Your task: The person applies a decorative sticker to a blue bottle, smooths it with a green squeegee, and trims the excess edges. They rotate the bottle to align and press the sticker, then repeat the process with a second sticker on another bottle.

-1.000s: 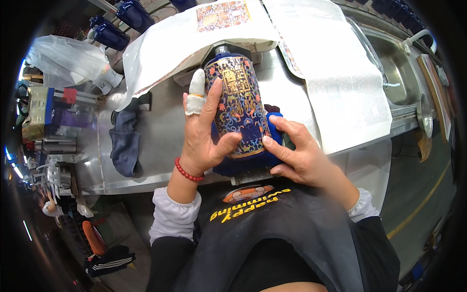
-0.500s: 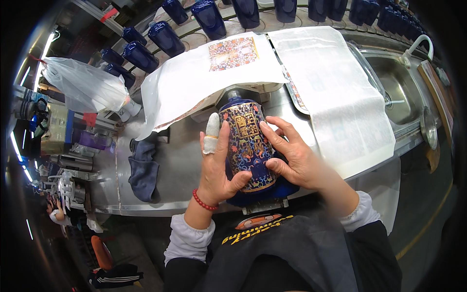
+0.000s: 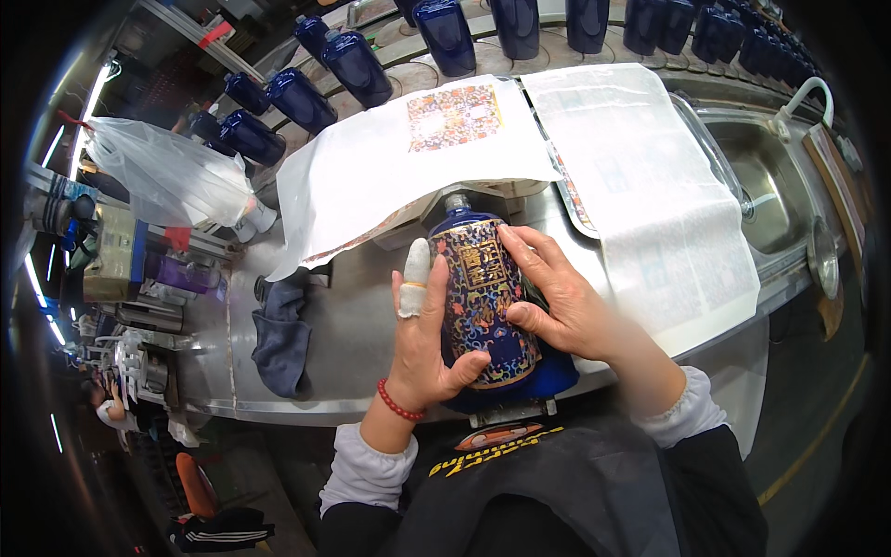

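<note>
A dark blue bottle (image 3: 487, 311) with a colourful floral decal and gold lettering lies tilted in front of me, its narrow neck pointing away. My left hand (image 3: 418, 339) cups its left side, the thumb across the lower front of the decal. One finger of that hand wears a pale fabric cover, and a red bead bracelet circles the wrist. Along the right edge, my right hand (image 3: 561, 302) presses its fingers and thumb against the decal. Beneath the bottle, a blue cloth or pad and a metal support show in part.
White sheets (image 3: 353, 153) with a printed floral decal (image 3: 455, 118) lie beyond the bottle; another white sheet (image 3: 650, 213) covers a tray. A dark cloth (image 3: 281, 339) rests on the steel table (image 3: 357, 343). A sink (image 3: 766, 186) stands right; blue bottles (image 3: 445, 37) line a conveyor behind.
The row of blue bottles at the back has shifted right. My view has moved slightly, and the right-hand fingers lie closer together on the decal. Both hands stay on the bottle.
</note>
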Demonstrator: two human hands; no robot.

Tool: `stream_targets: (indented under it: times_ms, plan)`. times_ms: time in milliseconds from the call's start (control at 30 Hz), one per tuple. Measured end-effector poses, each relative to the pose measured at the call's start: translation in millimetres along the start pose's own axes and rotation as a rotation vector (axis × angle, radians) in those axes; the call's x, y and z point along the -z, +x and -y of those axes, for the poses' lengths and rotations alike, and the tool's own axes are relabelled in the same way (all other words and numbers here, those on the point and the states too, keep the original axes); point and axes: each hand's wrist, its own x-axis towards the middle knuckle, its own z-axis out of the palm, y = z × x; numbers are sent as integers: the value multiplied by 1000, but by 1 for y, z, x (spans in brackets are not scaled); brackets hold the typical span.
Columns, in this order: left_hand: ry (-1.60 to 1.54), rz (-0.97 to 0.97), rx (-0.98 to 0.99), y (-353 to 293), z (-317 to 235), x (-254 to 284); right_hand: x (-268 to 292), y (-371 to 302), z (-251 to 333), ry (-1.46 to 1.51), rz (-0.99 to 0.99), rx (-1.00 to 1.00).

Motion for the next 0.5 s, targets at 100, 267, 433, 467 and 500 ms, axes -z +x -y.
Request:
stream_targets:
  times_ms: [100, 267, 433, 467, 500]
  plan:
    - [-9, -2, 7, -1, 0, -1, 2, 1, 0, 5, 4, -16]
    - [6, -12, -7, -1, 0, -2, 4, 6, 2, 28, -3, -15]
    - [0, 14, 41, -1, -9, 3, 7, 1, 0, 1, -11, 3]
    - [-35, 18, 77, -3, -14, 5, 8, -3, -1, -3, -10, 16]
    - [-58, 26, 82, -5, -19, 8, 9, -7, -2, 10, -19, 8]
